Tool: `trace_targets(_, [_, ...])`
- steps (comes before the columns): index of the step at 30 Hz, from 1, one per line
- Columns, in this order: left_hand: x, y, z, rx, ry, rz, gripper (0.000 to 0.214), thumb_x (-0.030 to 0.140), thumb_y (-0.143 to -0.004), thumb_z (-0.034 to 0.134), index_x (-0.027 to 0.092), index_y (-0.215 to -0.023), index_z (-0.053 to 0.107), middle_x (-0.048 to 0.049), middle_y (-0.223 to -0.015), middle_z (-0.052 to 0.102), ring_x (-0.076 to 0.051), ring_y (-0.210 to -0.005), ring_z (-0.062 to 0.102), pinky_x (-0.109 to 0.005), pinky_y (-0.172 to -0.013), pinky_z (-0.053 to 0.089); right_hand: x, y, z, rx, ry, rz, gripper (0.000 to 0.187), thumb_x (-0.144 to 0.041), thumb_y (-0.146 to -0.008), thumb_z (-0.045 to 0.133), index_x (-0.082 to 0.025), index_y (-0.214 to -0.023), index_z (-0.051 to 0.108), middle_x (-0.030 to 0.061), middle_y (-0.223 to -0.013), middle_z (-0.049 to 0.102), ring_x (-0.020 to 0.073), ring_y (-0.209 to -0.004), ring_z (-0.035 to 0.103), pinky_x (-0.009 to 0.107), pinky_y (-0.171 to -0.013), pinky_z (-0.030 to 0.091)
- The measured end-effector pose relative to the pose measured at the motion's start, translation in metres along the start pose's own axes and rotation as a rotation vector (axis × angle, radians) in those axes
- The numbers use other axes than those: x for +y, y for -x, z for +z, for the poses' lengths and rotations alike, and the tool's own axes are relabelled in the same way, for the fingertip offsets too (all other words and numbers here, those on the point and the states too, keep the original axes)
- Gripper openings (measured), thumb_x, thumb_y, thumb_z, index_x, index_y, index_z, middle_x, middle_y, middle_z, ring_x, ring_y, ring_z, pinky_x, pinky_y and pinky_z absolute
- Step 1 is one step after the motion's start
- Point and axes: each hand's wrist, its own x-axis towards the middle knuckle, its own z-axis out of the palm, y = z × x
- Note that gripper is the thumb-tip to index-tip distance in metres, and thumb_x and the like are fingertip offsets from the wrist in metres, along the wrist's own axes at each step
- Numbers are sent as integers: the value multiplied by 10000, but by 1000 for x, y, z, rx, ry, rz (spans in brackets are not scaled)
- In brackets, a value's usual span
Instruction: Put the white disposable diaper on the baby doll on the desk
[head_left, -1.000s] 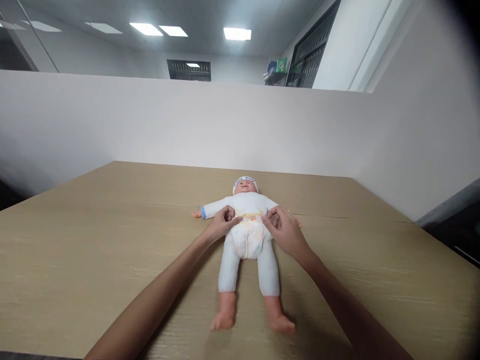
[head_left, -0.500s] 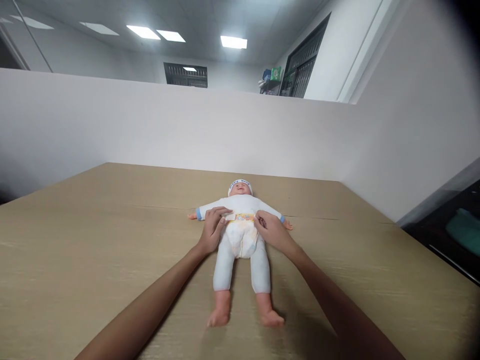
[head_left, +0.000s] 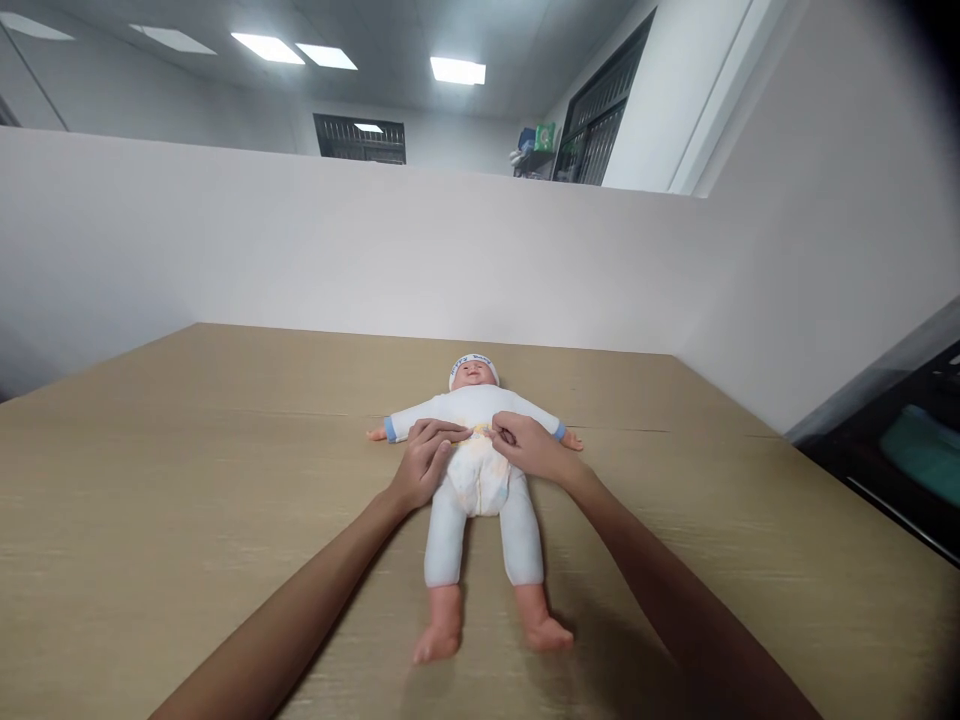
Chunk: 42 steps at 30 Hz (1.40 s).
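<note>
A baby doll [head_left: 457, 405] in a white suit with blue cuffs and a white cap lies on its back, feet towards me. Around its hips is a white diaper [head_left: 478, 478] with an orange and yellow patterned waistband. My left hand [head_left: 426, 460] rests on the waistband's left side, fingers stretched out over it. At the waistband's right side my right hand [head_left: 529, 444] is closed in a pinch. Its fingertips press on the diaper's fastening tab, mostly hidden by the fingers.
The doll lies on a wide tan tabletop [head_left: 225, 480]. A pale partition wall [head_left: 420, 260] rises behind it. At the right edge stands a dark item with something green [head_left: 926, 455] in it. Beyond the wall a shelf [head_left: 534, 162] holds packages.
My right hand has moved left across the waistband, towards its middle. My left fingers reach slightly further inward. Less of the patterned band shows, and the camera view has shifted slightly.
</note>
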Motion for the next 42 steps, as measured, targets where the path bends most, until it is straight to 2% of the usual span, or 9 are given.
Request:
trace_targets(4, [-1,-1,-1,34,34,-26,518,372,-1127,291,238,-1255,774,-92,-1258,740,-267,-1219,575,-469,-1113,370,-2,12,9,148,96,-50,220,-307,-1012,534,-234,-805,517,2,-837,584,193,-844,546,338,-829,443])
trace_targets(6, [-1,-1,-1,43,53,-31,508,359,-1128,298,243,-1255,776,-87,-1271,736,-262,-1230,571,-464,-1121,371,-1,28,14,261,61,-42,109,-324,-1011,562,-228,-970,592,51,-991,652,226,-977,594,382,-932,477])
trace_targets(8, [-1,-1,-1,39,61,-32,497,349,-1128,305,249,-1258,774,-82,-1289,730,-260,-1238,569,-462,-1125,374,0,45,20,309,37,-59,235,-338,-1016,569,-220,-1216,606,105,-1205,668,262,-1161,602,437,-1048,476])
trace_targets(14, [-2,-1,-1,27,39,17,455,312,-1126,337,252,-1301,752,-76,-1303,731,-248,-1227,582,-461,-1124,358,1,67,28,113,65,-163,588,-359,-1075,435,-278,-1647,330,71,-1696,388,275,-1585,317,529,-1297,273])
trace_targets(26, [2,0,0,44,-58,56,481,314,-1124,287,235,-1347,707,-88,-1351,717,-256,-1266,590,-475,-1136,358,4,62,19,54,80,-179,577,-429,-1104,364,-340,-1670,289,24,-1700,391,259,-1613,266,574,-1330,141])
trace_targets(31, [-13,-9,-19,146,-230,-44,454,329,-1116,322,228,-1470,587,-105,-1455,638,-264,-1349,532,-455,-1158,342,35,61,4,334,99,-29,577,-409,-1102,354,-319,-1667,278,68,-1676,424,265,-1569,352,566,-1305,221])
trace_targets(33, [-28,-17,-30,59,-329,-112,455,400,-1083,421,198,-1458,578,-129,-1465,617,-297,-1360,507,-461,-1157,346,58,59,-2,382,197,48,610,-442,-1067,457,-255,-1636,345,128,-1629,472,306,-1515,413,563,-1262,296])
trace_targets(37, [-54,-32,-40,-259,-487,-260,626,521,-948,600,191,-1476,538,-166,-1440,626,-387,-1294,544,-506,-1092,384,92,47,-2,247,349,164,621,-469,-985,598,-162,-1515,495,204,-1436,619,367,-1324,553,546,-1122,416])
trace_targets(42, [-48,-45,-28,-251,-543,-448,397,400,-906,589,166,-1224,624,-175,-1162,741,-359,-1056,676,-412,-893,456,80,22,15,229,283,300,344,-332,-999,534,-156,-1270,649,166,-1185,720,298,-1101,645,405,-962,471])
